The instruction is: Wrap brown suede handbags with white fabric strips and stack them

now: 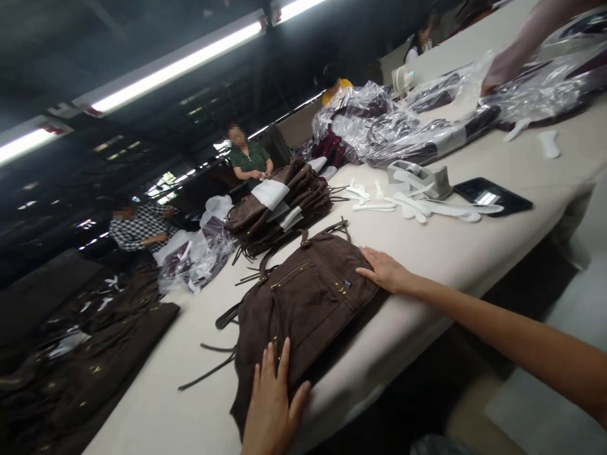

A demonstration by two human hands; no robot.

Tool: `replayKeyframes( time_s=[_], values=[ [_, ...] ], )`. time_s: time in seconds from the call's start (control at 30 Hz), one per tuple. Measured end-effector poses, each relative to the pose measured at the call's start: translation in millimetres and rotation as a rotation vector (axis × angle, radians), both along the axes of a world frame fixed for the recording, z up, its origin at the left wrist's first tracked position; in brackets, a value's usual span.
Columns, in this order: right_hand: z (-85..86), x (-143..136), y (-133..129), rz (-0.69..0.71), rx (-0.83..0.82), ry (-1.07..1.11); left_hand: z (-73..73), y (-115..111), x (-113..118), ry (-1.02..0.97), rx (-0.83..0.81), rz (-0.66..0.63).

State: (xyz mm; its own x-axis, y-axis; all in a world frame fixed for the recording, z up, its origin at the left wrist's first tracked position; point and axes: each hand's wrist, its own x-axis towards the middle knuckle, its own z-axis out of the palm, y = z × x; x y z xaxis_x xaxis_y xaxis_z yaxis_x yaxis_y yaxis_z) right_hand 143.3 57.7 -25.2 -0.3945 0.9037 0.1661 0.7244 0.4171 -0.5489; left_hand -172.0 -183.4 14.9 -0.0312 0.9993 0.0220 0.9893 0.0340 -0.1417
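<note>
A dark brown garment [308, 297] with straps, brass-coloured fittings and a small label lies spread on the pale table [441, 253], close to its near edge. On the garment's lower left part rests my left hand [272, 398], its fingers spread. My right hand [386, 272] lies flat on the right end, fingers stretched out. Neither hand grips the cloth. Thin straps stick out from the garment's left and top sides onto the table.
Behind the garment is a stack of folded brown garments [284, 208]. Plastic-wrapped items [379, 126] lie farther back. White strips [417, 205], a grey dispenser [431, 180] and a dark tablet [493, 196] are at the right. More brown garments [95, 354] lie left; several people stand beyond.
</note>
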Motion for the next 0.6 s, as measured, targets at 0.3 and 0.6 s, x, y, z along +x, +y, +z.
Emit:
replayKeyframes(
  time_s=[0.3,0.6],
  values=[
    [37.4,-21,-16,-0.327,-0.229,0.114,-8.0,8,27,0.105,0.231,-0.201],
    [144.5,-9,-30,-0.163,-0.344,0.838,30.9,38,70,-0.059,0.476,-0.112]
  ],
)
